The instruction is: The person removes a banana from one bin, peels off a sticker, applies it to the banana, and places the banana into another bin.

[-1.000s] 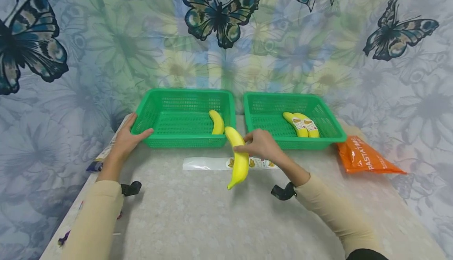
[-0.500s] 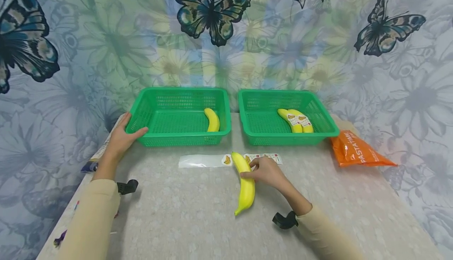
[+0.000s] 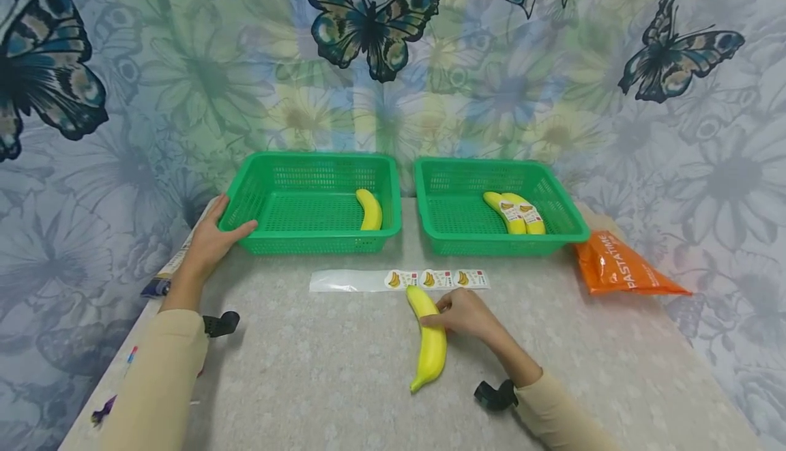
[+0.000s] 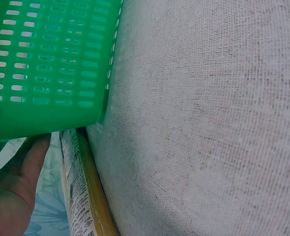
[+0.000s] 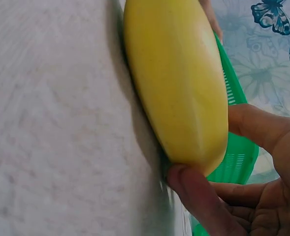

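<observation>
In the head view, my right hand (image 3: 464, 312) pinches a yellow banana (image 3: 432, 348) at its right side, thumb on top. The right wrist view shows the banana (image 5: 177, 83) lying close along the table, thumb and fingers at its end. My left hand (image 3: 211, 239) rests at the near-left corner of the left green basket (image 3: 313, 243), thumb spread over the front rim and fingers along the side. Inside that basket lies another banana (image 3: 370, 211). Just beyond the held banana is a sticker strip (image 3: 353, 281) with three banana labels.
A second green basket (image 3: 491, 245) stands to the right, holding two labelled bananas (image 3: 514, 214). Right of it lies an orange packet (image 3: 626, 267). A printed packet (image 4: 80, 187) lies beside the left basket. Behind everything hangs a butterfly-patterned cloth (image 3: 381, 117).
The right hand has brought the banana from the left basket's front corner towards me and down to the table, nearer side of the sticker strip. My left hand has stayed at its basket.
</observation>
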Demonstrator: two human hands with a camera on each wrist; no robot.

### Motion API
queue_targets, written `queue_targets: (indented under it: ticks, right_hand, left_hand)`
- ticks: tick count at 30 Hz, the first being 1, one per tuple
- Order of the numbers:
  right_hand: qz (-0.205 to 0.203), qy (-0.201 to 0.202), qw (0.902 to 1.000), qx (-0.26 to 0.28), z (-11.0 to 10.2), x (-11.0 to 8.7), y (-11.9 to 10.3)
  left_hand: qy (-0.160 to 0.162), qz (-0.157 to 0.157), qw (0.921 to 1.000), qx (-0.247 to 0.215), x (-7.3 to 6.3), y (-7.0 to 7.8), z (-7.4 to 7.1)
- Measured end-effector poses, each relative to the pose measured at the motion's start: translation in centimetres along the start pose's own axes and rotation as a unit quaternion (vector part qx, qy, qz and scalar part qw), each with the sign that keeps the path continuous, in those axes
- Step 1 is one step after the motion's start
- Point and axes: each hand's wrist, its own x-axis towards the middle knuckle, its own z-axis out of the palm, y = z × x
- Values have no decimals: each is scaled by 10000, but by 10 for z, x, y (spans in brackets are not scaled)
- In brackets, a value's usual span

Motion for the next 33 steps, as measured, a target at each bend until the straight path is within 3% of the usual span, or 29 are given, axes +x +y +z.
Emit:
queue_targets:
  ticks: [12, 33]
  right_hand:
    - [-32, -89, 9996, -254, -2, 1, -1]
    - [141, 76, 9999, 63, -3, -2, -1]
  left_hand:
    - [192, -51, 9998, 50, -4, -5, 2]
    - [404, 151, 9991, 10, 1, 0, 3]
